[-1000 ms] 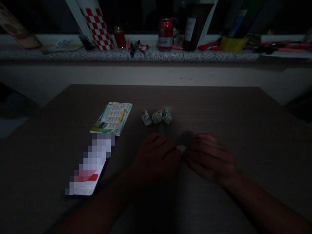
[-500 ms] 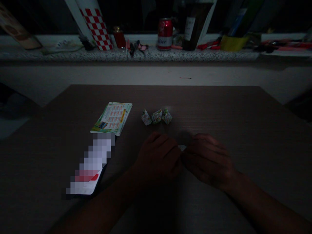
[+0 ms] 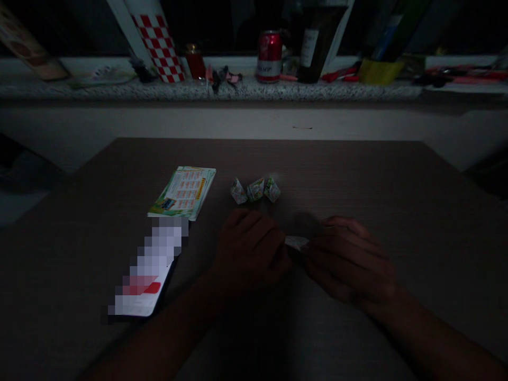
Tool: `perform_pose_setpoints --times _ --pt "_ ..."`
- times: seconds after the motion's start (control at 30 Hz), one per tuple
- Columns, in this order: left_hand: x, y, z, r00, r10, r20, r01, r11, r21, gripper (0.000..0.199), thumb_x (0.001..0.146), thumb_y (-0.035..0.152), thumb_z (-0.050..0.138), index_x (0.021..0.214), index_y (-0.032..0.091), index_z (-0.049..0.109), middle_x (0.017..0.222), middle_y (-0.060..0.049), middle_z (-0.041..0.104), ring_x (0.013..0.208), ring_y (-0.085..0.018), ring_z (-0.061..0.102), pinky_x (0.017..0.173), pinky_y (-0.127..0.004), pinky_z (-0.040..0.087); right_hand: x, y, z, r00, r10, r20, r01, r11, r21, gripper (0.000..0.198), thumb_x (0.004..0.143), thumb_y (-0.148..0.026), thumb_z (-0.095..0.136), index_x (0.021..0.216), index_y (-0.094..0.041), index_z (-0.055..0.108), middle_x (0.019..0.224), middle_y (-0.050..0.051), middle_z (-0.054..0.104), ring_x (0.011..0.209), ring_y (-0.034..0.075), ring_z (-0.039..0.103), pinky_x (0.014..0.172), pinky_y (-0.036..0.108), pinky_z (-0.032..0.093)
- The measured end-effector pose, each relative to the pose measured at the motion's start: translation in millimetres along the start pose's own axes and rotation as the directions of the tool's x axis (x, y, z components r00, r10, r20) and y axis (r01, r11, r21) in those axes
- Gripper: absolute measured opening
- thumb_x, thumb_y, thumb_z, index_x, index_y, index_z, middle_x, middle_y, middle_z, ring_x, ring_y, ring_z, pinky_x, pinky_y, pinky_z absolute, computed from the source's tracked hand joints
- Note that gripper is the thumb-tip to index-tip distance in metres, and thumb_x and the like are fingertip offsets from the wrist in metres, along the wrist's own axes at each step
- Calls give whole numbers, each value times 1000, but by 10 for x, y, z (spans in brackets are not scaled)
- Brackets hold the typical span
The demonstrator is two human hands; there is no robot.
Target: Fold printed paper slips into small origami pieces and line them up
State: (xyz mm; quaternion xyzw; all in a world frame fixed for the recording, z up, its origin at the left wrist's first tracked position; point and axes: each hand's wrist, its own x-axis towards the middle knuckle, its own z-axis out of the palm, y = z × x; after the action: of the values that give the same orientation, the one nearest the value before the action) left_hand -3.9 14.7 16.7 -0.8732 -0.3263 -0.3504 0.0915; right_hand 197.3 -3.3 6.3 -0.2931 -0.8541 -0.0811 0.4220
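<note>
Between my two hands stretches a small pale piece of paper (image 3: 297,242), mostly covered by my fingers. My left hand (image 3: 252,248) is closed on its left end, knuckles up. My right hand (image 3: 351,259) pinches the other end, its fingers bent together. Just beyond them, three folded paper pieces with green and white print, a left one (image 3: 238,191), a middle one (image 3: 256,189) and a right one (image 3: 272,190), sit in a row. A stack of printed paper sheets (image 3: 184,193) lies to the left, its top sheet showing a calendar-like grid.
A phone (image 3: 148,286) with a lit, blurred screen lies on the wooden table (image 3: 357,174) left of my forearm. On the stone windowsill (image 3: 246,92) behind stand a red can (image 3: 270,55), a dark bag (image 3: 319,45), a checkered container (image 3: 161,50) and a yellow holder (image 3: 381,71).
My hands have moved slightly apart, left hand leftward and right hand rightward, so more of the paper shows between them. The folded pieces, sheets and phone stay put.
</note>
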Motion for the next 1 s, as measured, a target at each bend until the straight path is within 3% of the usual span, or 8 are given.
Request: perform_pose_setpoints --times 0.2,0.33,0.43,0.6,0.77,1.0 --pt "-4 -180 -73 998 -68 5 67 997 36 7 79 18 59 73 16 60 74 -4 65 72 -19 58 72 -37 43 52 -1 -133 999 -6 -44 6 1000 -9 12 74 -9 74 77 -16 66 68 2 71 59 15 67 74 41 57" --pt "-12 -290 -125 994 -110 -20 112 988 103 7 78 16 60 71 17 58 76 -4 65 73 -20 58 71 -37 43 72 -2 -229 997 74 -30 -74 997 2 11 75 -7 72 78 -17 67 71 3 71 64 17 68 77 42 57" --pt "-13 -237 -127 997 -72 -37 74 996 41 3 78 17 62 77 16 59 81 -6 66 76 -20 60 72 -37 44 78 -2 -218 997 76 -31 -75 997 23 11 74 -6 72 77 -15 67 69 4 70 62 17 68 77 42 56" --pt "-42 -114 -85 1000 -21 -4 21 998 -51 18 81 20 64 99 15 61 96 -8 67 90 -21 61 81 -38 46 65 26 -144 998 61 -34 -58 996 67 12 72 -4 72 75 -14 67 68 5 70 61 17 67 77 42 56" --pt "-65 -147 -54 998 30 57 -25 996 -89 4 85 15 59 87 17 62 84 -3 67 78 -17 58 76 -34 44 71 56 -122 997 72 -38 -69 995 73 14 71 -5 72 81 -13 66 73 7 70 68 20 68 77 42 55" --pt "-4 -39 -69 983 90 159 -76 993 -91 15 88 13 54 75 16 62 72 -3 62 68 -16 53 66 -32 40 49 35 -23 998 56 9 -56 997 44 15 70 -9 71 82 -16 64 79 6 68 77 22 65 78 44 52"
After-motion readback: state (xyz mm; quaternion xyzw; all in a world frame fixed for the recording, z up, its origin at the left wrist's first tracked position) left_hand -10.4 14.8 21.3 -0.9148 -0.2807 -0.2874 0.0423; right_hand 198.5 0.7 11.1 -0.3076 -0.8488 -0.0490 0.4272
